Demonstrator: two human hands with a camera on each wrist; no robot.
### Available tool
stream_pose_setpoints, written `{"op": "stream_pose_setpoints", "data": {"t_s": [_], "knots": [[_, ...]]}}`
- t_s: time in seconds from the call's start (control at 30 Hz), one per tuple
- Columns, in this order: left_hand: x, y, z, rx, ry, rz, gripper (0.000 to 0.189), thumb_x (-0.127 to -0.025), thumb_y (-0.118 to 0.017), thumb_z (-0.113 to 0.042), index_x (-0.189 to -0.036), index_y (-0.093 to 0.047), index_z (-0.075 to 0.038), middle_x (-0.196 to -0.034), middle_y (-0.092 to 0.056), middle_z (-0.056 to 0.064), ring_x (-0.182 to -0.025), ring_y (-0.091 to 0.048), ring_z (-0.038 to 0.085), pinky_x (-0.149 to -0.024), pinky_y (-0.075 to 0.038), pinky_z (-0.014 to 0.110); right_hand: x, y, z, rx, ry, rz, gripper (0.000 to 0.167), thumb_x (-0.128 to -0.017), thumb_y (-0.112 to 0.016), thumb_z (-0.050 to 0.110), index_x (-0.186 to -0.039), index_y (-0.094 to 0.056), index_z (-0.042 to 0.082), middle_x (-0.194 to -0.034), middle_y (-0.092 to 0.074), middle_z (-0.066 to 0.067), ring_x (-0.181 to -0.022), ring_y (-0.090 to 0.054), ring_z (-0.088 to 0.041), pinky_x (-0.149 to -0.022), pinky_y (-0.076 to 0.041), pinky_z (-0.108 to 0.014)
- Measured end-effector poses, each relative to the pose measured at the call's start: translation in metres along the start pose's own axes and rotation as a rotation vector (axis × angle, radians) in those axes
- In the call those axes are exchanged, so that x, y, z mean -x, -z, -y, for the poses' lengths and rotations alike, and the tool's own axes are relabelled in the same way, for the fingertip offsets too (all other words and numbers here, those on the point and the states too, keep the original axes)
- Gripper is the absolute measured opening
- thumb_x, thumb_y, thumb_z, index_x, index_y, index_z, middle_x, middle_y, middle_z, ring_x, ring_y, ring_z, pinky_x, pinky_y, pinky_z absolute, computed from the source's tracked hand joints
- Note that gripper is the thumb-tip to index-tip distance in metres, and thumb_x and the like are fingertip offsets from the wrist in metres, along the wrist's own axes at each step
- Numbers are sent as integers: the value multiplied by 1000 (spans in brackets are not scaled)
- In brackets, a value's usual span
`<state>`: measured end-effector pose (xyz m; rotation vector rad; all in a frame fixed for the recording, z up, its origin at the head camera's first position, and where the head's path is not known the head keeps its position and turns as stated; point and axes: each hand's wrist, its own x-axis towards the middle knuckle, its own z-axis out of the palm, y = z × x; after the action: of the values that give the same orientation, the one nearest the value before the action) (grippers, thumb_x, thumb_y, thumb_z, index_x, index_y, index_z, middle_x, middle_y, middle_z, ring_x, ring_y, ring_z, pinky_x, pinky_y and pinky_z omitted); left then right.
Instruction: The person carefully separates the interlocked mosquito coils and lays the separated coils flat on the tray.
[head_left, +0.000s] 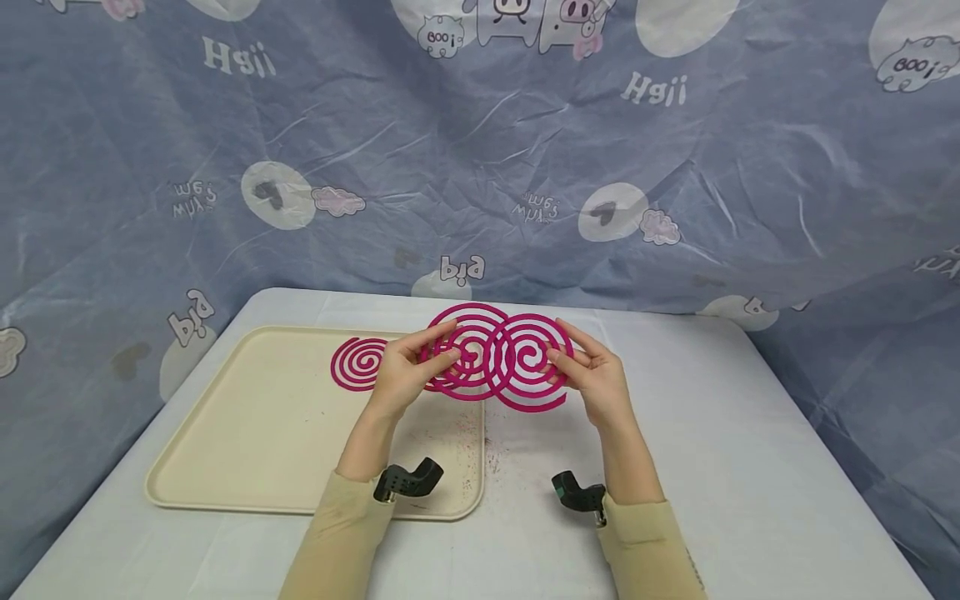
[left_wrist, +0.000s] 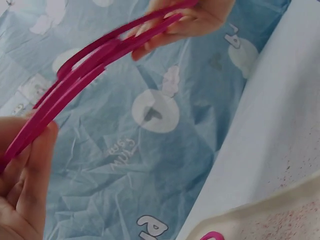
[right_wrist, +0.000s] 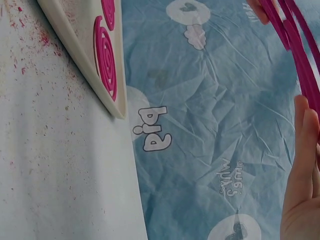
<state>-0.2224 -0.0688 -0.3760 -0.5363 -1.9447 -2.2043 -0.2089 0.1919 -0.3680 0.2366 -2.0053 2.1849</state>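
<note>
Two magenta mosquito coils are held up above the table, overlapping where their outer rings cross in the head view. My left hand (head_left: 397,377) pinches the left coil (head_left: 470,307) between thumb and fingers. The right coil (head_left: 531,408) is pinched the same way by my right hand (head_left: 602,382), at its right side. Seen edge-on in the left wrist view, the pair of coils (left_wrist: 75,82) bows slightly between the two hands. Another coil (head_left: 366,362) lies on the tray, and one more is mostly hidden behind my left hand; the right wrist view shows this nearer coil (right_wrist: 106,65) by the tray's corner.
A cream tray (head_left: 247,417) with a raised rim covers the left part of the white table (head_left: 675,467). Reddish crumbs (right_wrist: 42,37) are scattered on the tray's right end and on the table beside it. A patterned blue-grey cloth (head_left: 450,150) hangs behind.
</note>
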Motion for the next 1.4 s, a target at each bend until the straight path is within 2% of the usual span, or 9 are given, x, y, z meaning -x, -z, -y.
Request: {"op": "stream_pose_setpoints", "data": {"t_s": [0.17, 0.43, 0.53, 0.63, 0.7, 0.97, 1.13, 1.27, 1.4], "knots": [[0, -1, 0, 50, -6, 1, 41, -82, -71, -2, -123, -61, 1, -119, -62, 13, -95, -64, 18, -80, -53, 30, 0, 3, 0, -49, -24, 15, 54, -88, -65, 5, -137, -46, 4, -96, -71, 2, -81, -69, -15, -72, -55, -31], [2, 18, -3, -1, 83, 323, 39, -79, -71, 2, -117, -62, 5, -111, -63, 13, -81, -64, 17, -70, -55, 28, 0, 28, 1, 48, -118, 511, 64, -86, -62, -4, -143, -34, 5, -101, -68, -13, -85, -68, -24, -74, -56, -39], [2, 21, -4, -49, 91, 384, 38, -80, -72, 0, -116, -64, 3, -110, -64, 12, -76, -62, 15, -65, -54, 26, 2, 31, 1, 69, -115, 590, 64, -85, -63, -4, -142, -35, 3, -107, -66, -15, -90, -67, -26, -77, -55, -40], [2, 20, -4, -70, 95, 358, 36, -80, -72, -1, -116, -65, 2, -112, -63, 13, -81, -61, 17, -67, -54, 25, 2, 29, 1, 79, -108, 563, 64, -84, -65, -4, -141, -37, 2, -108, -67, -13, -93, -66, -26, -77, -55, -40], [2, 17, -4, -68, 91, 309, 36, -81, -72, -2, -116, -65, 2, -114, -63, 11, -88, -61, 16, -69, -54, 24, 1, 27, 1, 74, -100, 522, 64, -84, -65, -4, -142, -37, 1, -106, -68, -11, -91, -67, -25, -75, -55, -39], [2, 7, -3, -3, 34, 75, 36, -81, -71, -2, -116, -64, 2, -103, -68, 6, -81, -60, 11, -67, -53, 19, 0, 14, -1, 39, -45, 319, 63, -85, -65, -3, -142, -38, 3, -100, -70, -6, -76, -69, -18, -70, -56, -34], [1, 3, -3, 12, 21, -3, 36, -81, -72, -3, -116, -65, 1, -111, -67, 6, -92, -61, 12, -74, -53, 21, 0, 8, -1, 24, -25, 236, 62, -85, -65, -3, -141, -40, 3, -97, -71, -4, -72, -69, -18, -68, -56, -34], [1, 3, -3, 0, -5, -5, 36, -81, -72, -3, -116, -65, 1, -113, -66, 9, -94, -61, 12, -76, -53, 22, 1, 6, 0, 38, -31, 206, 62, -84, -67, -1, -141, -41, 4, -98, -70, -3, -76, -69, -18, -69, -56, -34], [1, 7, -2, -31, -8, 93, 36, -81, -72, -1, -116, -64, 2, -111, -65, 15, -85, -62, 13, -71, -54, 22, 2, 10, 3, 81, -70, 263, 64, -84, -68, 1, -142, -41, 6, -100, -70, -7, -79, -68, -19, -69, -57, -35]]}}
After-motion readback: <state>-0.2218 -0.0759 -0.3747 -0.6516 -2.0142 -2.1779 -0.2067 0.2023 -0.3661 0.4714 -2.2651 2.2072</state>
